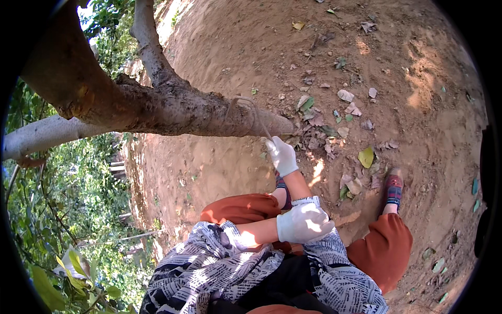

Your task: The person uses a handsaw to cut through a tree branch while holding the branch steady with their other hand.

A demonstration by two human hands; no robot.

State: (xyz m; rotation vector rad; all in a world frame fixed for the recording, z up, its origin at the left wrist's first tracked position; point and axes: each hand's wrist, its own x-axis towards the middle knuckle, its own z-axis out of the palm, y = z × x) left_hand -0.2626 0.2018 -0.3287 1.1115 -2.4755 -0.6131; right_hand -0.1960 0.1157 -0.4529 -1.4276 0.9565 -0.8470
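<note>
A thin brown rope (pixel 256 111) loops around the lower part of the tree trunk (pixel 193 112), and its end runs down to my right hand. My right hand (pixel 282 157), in a white glove, is closed on that rope just beside the trunk's base. My left hand (pixel 304 224), gloved in white too, is closed in front of my body, over my right forearm. Whatever its fingers may hold is hidden. The back of the rope's loop is out of sight behind the trunk.
Thick branches (pixel 83 63) fork off at the upper left. Green foliage (pixel 68 193) fills the left side. Dry leaves (pixel 314 131) and a yellow leaf (pixel 366 157) lie on the brown soil (pixel 209 162). My shoe (pixel 395 183) stands on the soil at the right.
</note>
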